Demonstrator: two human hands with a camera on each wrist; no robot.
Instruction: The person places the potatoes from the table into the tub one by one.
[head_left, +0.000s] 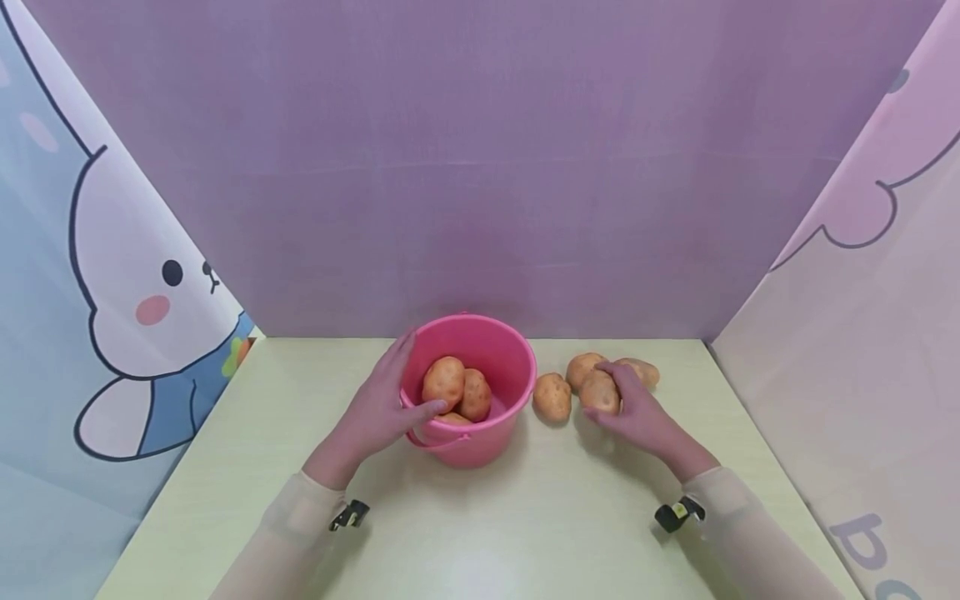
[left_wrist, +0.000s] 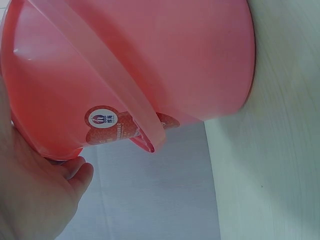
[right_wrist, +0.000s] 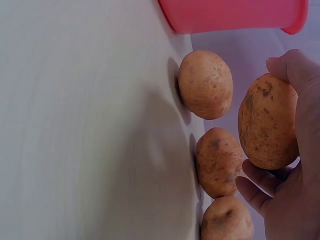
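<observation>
A pink bucket (head_left: pixel 480 442) stands upright on the table with several potatoes (head_left: pixel 444 382) inside. My left hand (head_left: pixel 386 402) holds its left rim, the thumb over the edge and the fingers along the outside. In the left wrist view the bucket's handle (left_wrist: pixel 107 70) hangs down across its labelled side. To the right, my right hand (head_left: pixel 633 408) grips a potato (right_wrist: pixel 269 122) between thumb and fingers, raised off the table. Below it in the right wrist view lie three more potatoes: one nearest the bucket (right_wrist: pixel 205 85), a middle one (right_wrist: pixel 218 162) and a farther one (right_wrist: pixel 227 220).
The pale table (head_left: pixel 480 533) meets a purple cloth wall (head_left: pixel 480 183) just behind the bucket. Printed cloth panels stand at the left (head_left: pixel 45 333) and right (head_left: pixel 862 375). Each wrist carries a small black camera strap piece (head_left: pixel 679 514).
</observation>
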